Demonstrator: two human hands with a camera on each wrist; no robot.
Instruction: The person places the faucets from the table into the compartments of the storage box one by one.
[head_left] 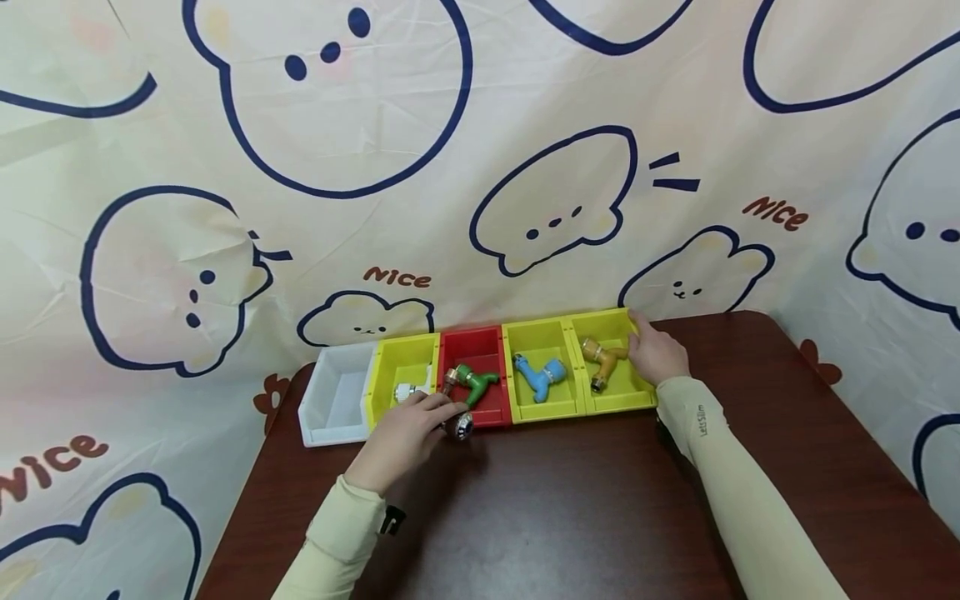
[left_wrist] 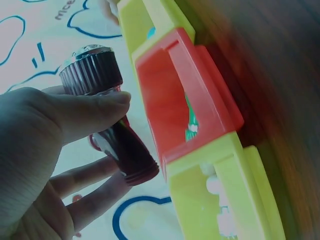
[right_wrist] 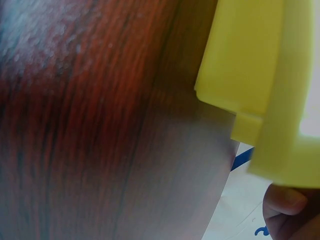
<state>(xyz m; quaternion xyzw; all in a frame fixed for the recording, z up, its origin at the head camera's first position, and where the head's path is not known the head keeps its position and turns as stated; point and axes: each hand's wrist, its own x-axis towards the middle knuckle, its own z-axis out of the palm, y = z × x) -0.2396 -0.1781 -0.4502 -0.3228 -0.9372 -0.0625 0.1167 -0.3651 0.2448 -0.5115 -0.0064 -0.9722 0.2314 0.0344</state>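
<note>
My left hand (head_left: 408,437) pinches a dark red tap (left_wrist: 127,145) between thumb and fingers. The tap has a ribbed dark knob with a shiny silver cap, and the hand holds it over the front of the red bin (head_left: 495,408). A green tap (head_left: 477,382) lies in that bin. My right hand (head_left: 658,350) grips the right side wall of the end yellow bin (head_left: 626,400); some of its fingers are hidden behind the wall. Inside lies an ochre tap (head_left: 603,360) with brass-coloured parts.
A blue tap (head_left: 540,377) lies in the yellow bin (head_left: 543,412) right of the red one. Left of red, another yellow bin (head_left: 405,350) holds a white tap (head_left: 405,390), partly hidden by my left hand. A white bin (head_left: 337,392) ends the row on the dark wooden table (head_left: 570,508).
</note>
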